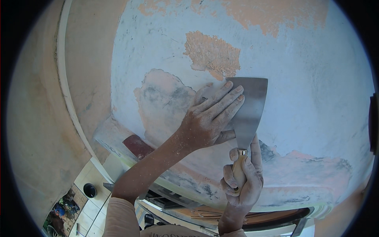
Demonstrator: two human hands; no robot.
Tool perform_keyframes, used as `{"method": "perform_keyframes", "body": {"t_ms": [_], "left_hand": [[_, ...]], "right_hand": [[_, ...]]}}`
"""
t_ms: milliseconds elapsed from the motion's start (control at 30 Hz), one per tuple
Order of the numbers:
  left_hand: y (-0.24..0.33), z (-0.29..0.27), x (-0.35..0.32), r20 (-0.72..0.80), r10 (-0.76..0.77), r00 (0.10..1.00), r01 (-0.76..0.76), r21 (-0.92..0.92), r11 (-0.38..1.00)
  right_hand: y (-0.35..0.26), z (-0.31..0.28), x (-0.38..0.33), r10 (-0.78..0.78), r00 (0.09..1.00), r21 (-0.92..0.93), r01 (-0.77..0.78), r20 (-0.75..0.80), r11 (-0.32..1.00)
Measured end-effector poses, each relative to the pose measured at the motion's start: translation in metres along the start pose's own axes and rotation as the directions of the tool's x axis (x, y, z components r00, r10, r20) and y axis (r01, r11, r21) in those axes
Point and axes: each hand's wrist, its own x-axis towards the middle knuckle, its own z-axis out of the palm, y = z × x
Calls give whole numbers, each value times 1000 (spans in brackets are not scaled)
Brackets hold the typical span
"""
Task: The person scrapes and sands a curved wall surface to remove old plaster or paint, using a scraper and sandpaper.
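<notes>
Here: wide metal scraper blade flat against peeling pale-blue wall, just below exposed orange patch. Right hand fist-closed around wooden handle. Left hand open, fingers spread flat, pressing blade onto wall.

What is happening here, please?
A person holds a wide metal scraper against a wall with peeling pale paint. The right hand grips the wooden handle, and the left hand presses its fingers flat on the blade. Several patches are already bare, showing orange plaster underneath. Both hands are dusty.
</notes>
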Motion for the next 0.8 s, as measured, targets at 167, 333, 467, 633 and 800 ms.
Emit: {"method": "perform_keyframes", "body": {"t_ms": [167, 333, 467, 633, 800], "left_hand": [[4, 1, -4, 19, -18, 1000, 19, -33, 999], [4, -2, 0, 20, -21, 1000, 21, -17, 1000], [0, -2, 4, 42, -5, 999, 4, 16, 1000], [1, -8, 3, 24, -4, 1000, 4, -12, 1000], [-4, -9, 10, 32, -5, 999, 3, 75, 997]], "right_hand": [[2, -5, 0, -18, 1000, -32, 18, -5, 999], [3, -3, 0, -30, 999, -22, 30, -18, 999], [-1, -6, 4, -11, 1000, 26, 10, 24, 1000], [1, -6, 0, -7, 1000, -15, 7, 25, 1000], [4, 3, 10, -15, 999, 1, 15, 29, 1000]]}}
